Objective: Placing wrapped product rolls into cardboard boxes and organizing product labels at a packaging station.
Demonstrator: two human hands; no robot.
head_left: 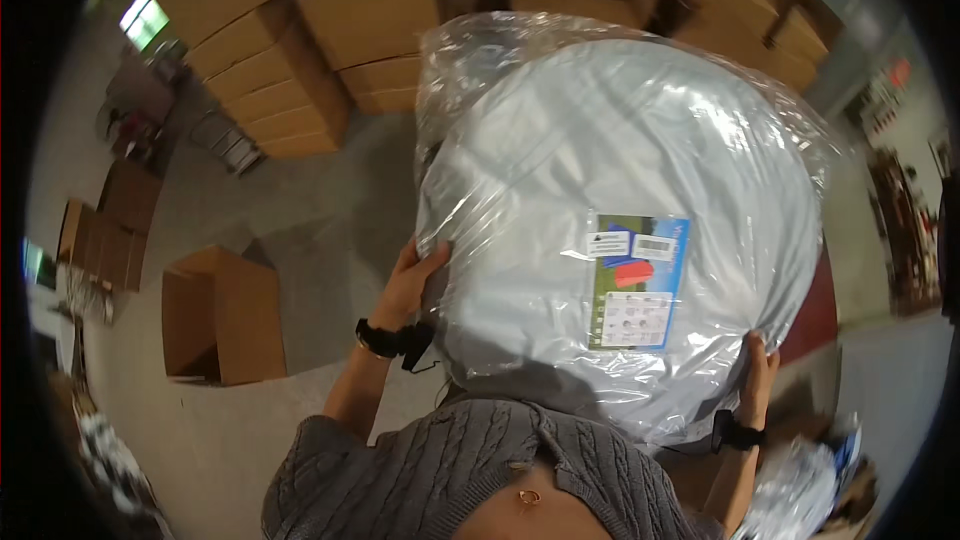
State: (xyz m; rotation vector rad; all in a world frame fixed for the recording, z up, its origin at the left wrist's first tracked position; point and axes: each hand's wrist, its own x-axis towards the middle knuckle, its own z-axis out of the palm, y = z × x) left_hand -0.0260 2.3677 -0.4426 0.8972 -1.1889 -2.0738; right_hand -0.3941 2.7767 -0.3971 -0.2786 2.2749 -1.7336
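Note:
A large round, flat silver-grey bundle (520,190) in a clear plastic bag (470,50) is held up in front of my body. My left hand (408,278) grips its left edge, with the thumb on the near face and the fingers going behind. At the lower right edge, my right hand (760,365) is closed on the rim through the plastic. A printed card (640,285) with green and blue areas shows on the bundle, with labels on it. Loose plastic spreads past the top and the right side. The far face of the bundle is hidden.
Stacked cardboard boxes (265,85) stand along the far side, and more boxes (740,10) are at the far right. An open cardboard box (245,315) sits on the floor to my left. Plastic-wrapped items (800,490) lie low on my right.

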